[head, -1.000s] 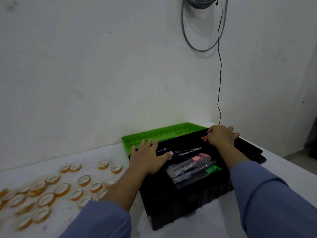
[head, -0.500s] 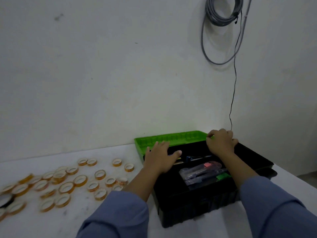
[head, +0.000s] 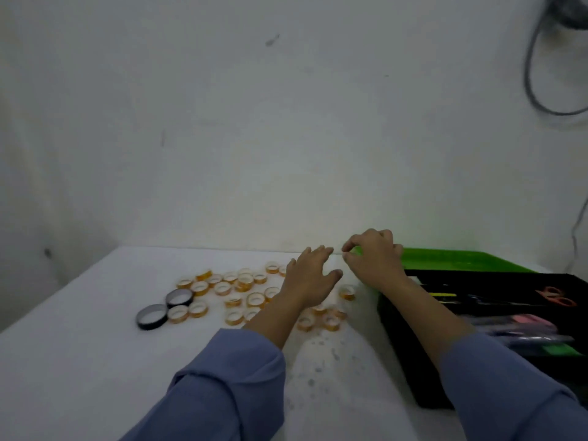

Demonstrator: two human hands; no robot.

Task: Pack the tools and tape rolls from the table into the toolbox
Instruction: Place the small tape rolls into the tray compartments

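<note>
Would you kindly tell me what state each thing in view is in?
Toolbox: open, green lid laid back.
Amber tape rolls: loose on the table, unpacked.
Black tape rolls: two, flat on the table.
Orange-handled scissors: in the toolbox.
Utility knives: in the toolbox, blurred.
Left hand: open, over the amber rolls.
Right hand: curled near the lid corner; grip unclear.

Dim white wall (head: 222,122), white table (head: 79,377), hanging cable (head: 528,81).
</note>
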